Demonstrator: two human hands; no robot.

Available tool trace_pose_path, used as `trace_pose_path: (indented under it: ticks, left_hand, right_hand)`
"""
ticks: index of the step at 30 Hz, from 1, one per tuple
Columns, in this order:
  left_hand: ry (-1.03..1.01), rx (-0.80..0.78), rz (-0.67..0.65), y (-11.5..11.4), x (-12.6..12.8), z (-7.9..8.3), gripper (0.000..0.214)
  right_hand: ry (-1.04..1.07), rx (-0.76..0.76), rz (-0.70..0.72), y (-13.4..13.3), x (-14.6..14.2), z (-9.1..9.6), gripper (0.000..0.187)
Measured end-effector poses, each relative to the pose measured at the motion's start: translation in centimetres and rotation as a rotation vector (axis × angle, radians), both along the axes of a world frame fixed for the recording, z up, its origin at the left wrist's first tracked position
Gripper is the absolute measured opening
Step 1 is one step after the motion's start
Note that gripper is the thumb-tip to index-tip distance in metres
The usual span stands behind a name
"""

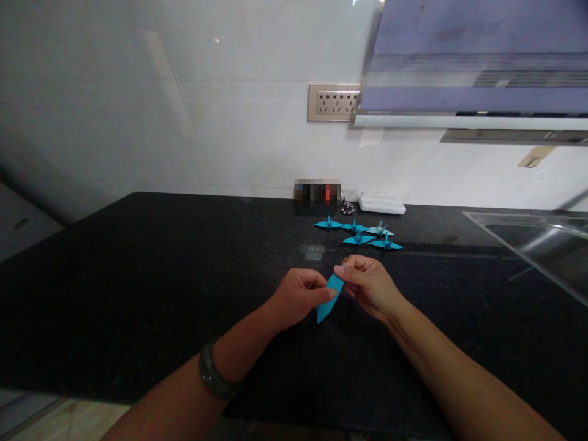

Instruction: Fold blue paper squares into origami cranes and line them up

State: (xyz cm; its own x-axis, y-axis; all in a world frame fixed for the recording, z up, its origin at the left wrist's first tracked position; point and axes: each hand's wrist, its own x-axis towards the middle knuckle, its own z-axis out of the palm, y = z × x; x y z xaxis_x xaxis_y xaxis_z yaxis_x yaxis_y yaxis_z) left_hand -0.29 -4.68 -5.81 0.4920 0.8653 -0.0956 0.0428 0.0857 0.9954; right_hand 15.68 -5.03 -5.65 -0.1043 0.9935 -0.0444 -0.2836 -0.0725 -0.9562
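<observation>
A narrow folded piece of blue paper is held just above the black stone counter, pointing down and to the left. My left hand pinches its lower left side. Its upper end is pinched by my right hand, fingers closed. A dark band sits on my left wrist. Behind my hands, several finished blue paper cranes lie on the counter.
A steel sink is set into the counter at the right. At the back wall lie a white flat object and a small dark thing. A wall socket and a purple hood hang above.
</observation>
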Motion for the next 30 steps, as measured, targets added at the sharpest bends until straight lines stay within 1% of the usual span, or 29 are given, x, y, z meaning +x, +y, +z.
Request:
trace_pose_path:
  ticks: [4,9,11,16,18,21,23,27,30]
  left_hand:
    - [-0.004,0.018,0.008,0.12,0.07,0.02,0.019]
    - [0.006,0.032,0.021,0.10,0.09,0.07,0.019]
    - [-0.007,0.031,0.034,0.11,0.07,0.08,0.020]
    - [-0.021,0.029,0.123,0.22,0.05,0.19,0.022]
    - [-0.029,0.014,0.126,0.22,0.08,0.23,0.022]
    - [-0.051,0.010,0.103,0.18,0.08,0.25,0.021]
    - [-0.058,0.009,0.102,0.16,0.06,0.23,0.022]
    - [-0.069,-0.014,0.141,0.25,0.04,0.12,0.021]
    - [-0.073,-0.028,0.160,0.36,0.07,-0.03,0.021]
  right_hand:
    - [0.036,-0.009,0.003,-0.06,-0.17,-0.04,0.031]
    - [0.018,0.043,-0.015,-0.15,-0.40,-0.42,0.031]
    - [-0.034,0.055,0.001,-0.16,-0.37,-0.59,0.030]
    - [-0.256,0.087,0.150,-0.34,-0.15,-0.68,0.031]
    - [-0.311,0.125,0.157,-0.46,-0.09,-0.54,0.032]
    - [-0.354,0.163,0.123,-0.57,-0.05,-0.29,0.034]
    - [-0.361,0.143,0.117,-0.55,-0.05,-0.19,0.034]
    - [-0.295,0.084,0.187,-0.42,-0.09,-0.22,0.031]
    - [-0.300,0.097,0.166,-0.36,-0.16,-0.37,0.029]
